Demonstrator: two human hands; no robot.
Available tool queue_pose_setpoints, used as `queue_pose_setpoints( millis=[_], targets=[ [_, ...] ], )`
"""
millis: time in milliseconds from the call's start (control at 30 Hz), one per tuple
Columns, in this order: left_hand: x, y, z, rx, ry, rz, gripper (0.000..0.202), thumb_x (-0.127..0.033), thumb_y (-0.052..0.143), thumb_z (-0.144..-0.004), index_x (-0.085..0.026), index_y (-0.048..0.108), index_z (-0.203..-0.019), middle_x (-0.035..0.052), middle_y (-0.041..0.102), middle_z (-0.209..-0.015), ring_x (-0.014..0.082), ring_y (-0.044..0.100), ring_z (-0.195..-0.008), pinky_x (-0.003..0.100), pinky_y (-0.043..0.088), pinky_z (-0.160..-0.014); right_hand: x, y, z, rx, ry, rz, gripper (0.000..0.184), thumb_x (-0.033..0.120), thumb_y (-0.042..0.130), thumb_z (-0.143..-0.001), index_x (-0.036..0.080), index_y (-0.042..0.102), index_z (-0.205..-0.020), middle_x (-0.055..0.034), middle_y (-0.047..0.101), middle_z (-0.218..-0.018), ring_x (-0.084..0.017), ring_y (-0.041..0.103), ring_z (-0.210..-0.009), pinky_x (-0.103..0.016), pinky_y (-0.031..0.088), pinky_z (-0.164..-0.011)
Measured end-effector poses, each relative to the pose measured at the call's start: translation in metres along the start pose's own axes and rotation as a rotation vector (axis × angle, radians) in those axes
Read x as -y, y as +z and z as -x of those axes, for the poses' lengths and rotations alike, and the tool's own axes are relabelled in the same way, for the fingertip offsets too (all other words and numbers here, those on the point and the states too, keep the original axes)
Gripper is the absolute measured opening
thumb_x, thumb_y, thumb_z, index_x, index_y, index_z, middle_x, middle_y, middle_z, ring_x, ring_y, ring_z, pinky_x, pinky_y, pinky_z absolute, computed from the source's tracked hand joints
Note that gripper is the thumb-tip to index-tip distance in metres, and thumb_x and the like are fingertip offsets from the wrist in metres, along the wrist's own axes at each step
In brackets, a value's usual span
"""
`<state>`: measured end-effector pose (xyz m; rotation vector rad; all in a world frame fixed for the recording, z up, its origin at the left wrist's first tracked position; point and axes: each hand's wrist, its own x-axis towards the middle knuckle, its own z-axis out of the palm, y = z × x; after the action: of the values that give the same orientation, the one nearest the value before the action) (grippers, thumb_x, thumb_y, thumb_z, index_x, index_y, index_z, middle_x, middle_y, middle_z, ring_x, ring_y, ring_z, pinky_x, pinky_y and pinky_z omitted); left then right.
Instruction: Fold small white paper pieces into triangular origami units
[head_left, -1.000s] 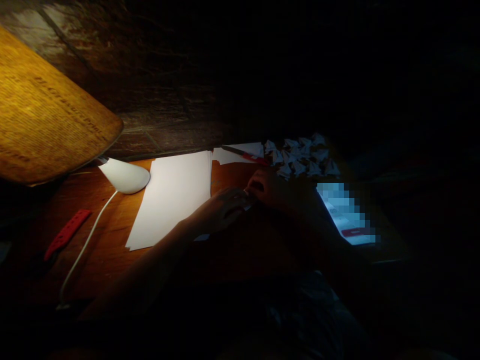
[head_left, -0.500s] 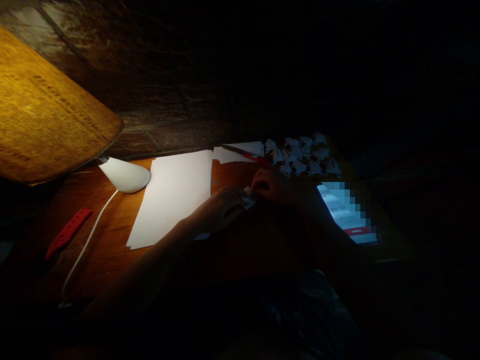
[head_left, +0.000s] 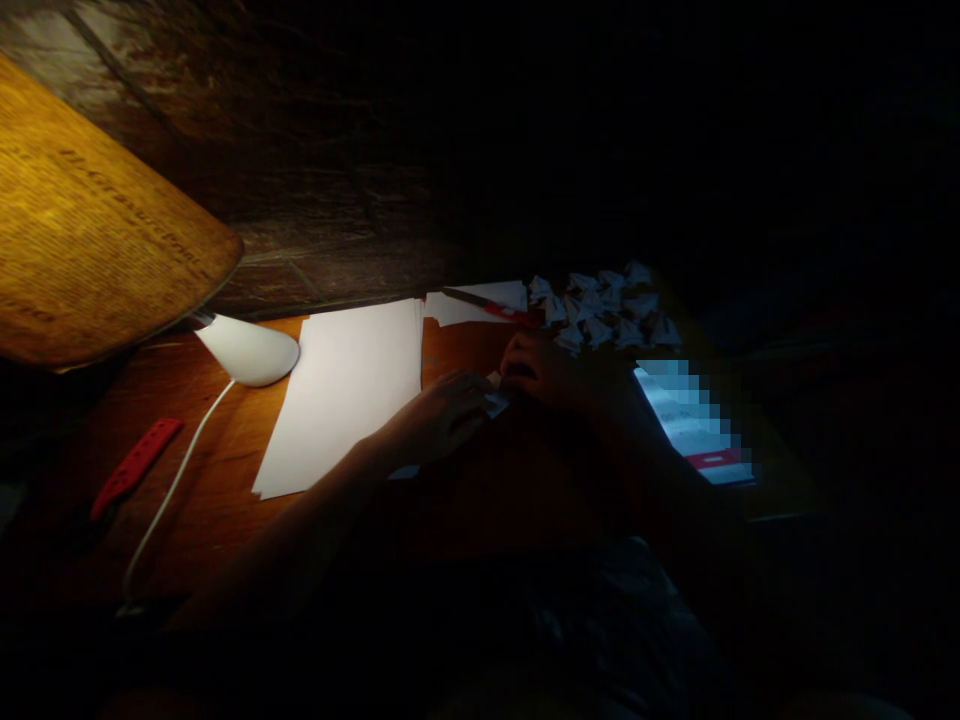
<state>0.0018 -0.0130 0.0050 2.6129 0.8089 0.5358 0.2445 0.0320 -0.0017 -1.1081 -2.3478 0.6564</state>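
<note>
Between my hands, near the middle of the head view, is a small folded piece of white paper (head_left: pixel 496 403). My left hand (head_left: pixel 454 403) is closed on its left side, with the fingers pointing right. On the other side my right hand (head_left: pixel 534 366) pinches the paper's upper right edge. Shadow hides much of the fingers and the fold. A stack of white paper sheets (head_left: pixel 352 390) lies left of my hands, partly under my left forearm. Several small folded paper pieces (head_left: pixel 600 305) sit in a group beyond my right hand.
A knife with a red handle (head_left: pixel 510 314) rests on smaller paper sheets (head_left: pixel 457 308) at the back. Leftward stand a lamp (head_left: pixel 251 350) with a yellow shade (head_left: pixel 105 220), its white cable (head_left: pixel 176 485) and a red power strip (head_left: pixel 139 465). A lit phone (head_left: pixel 686 425) lies right on the wooden table (head_left: pixel 225 450).
Both hands keep their places on the small folded paper, with barely any finger movement visible. The view has shifted very slightly.
</note>
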Motion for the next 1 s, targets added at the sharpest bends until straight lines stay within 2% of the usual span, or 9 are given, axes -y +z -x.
queue_pose_setpoints(
  millis=[400, 533, 700, 1000],
  targets=[
    [0.001, 0.001, -0.001, 0.02, -0.001, 0.028, 0.033, -0.013, 0.056, -0.097, -0.022, 0.069, -0.127, 0.0094, 0.07, -0.116, 0.0265, 0.062, -0.11, 0.045, 0.057, -0.095, 0.02, 0.006, -0.001, -0.014, 0.189, 0.051, 0.011, 0.012, 0.067, -0.091, 0.015, 0.069, -0.08, -0.008, 0.06, -0.111, -0.017, 0.059, -0.094, -0.032, 0.046, -0.082],
    [-0.001, 0.0, -0.001, 0.024, 0.0, 0.014, 0.032, -0.015, 0.053, -0.099, -0.022, 0.069, -0.126, 0.0105, 0.069, -0.116, 0.0271, 0.062, -0.111, 0.045, 0.057, -0.094, 0.021, 0.013, -0.002, -0.08, 0.243, 0.046, 0.013, 0.011, 0.072, -0.085, 0.016, 0.065, -0.075, -0.0076, 0.06, -0.109, -0.018, 0.058, -0.095, -0.033, 0.047, -0.084],
    [-0.002, -0.001, -0.002, 0.029, 0.016, 0.005, 0.024, -0.017, 0.053, -0.1, -0.019, 0.071, -0.116, 0.0119, 0.07, -0.114, 0.0277, 0.062, -0.109, 0.046, 0.057, -0.093, 0.02, 0.022, -0.003, -0.155, 0.292, 0.029, 0.023, 0.007, 0.067, -0.084, 0.018, 0.058, -0.065, -0.0088, 0.058, -0.106, -0.018, 0.058, -0.095, -0.034, 0.048, -0.087],
    [-0.001, -0.001, -0.003, 0.03, 0.015, 0.007, 0.024, -0.015, 0.056, -0.098, -0.019, 0.069, -0.117, 0.011, 0.069, -0.115, 0.027, 0.063, -0.11, 0.046, 0.057, -0.096, 0.022, 0.019, -0.006, -0.151, 0.364, 0.011, 0.021, 0.014, 0.073, -0.079, 0.018, 0.059, -0.064, -0.0105, 0.06, -0.106, -0.02, 0.058, -0.094, -0.034, 0.05, -0.082]
  ],
)
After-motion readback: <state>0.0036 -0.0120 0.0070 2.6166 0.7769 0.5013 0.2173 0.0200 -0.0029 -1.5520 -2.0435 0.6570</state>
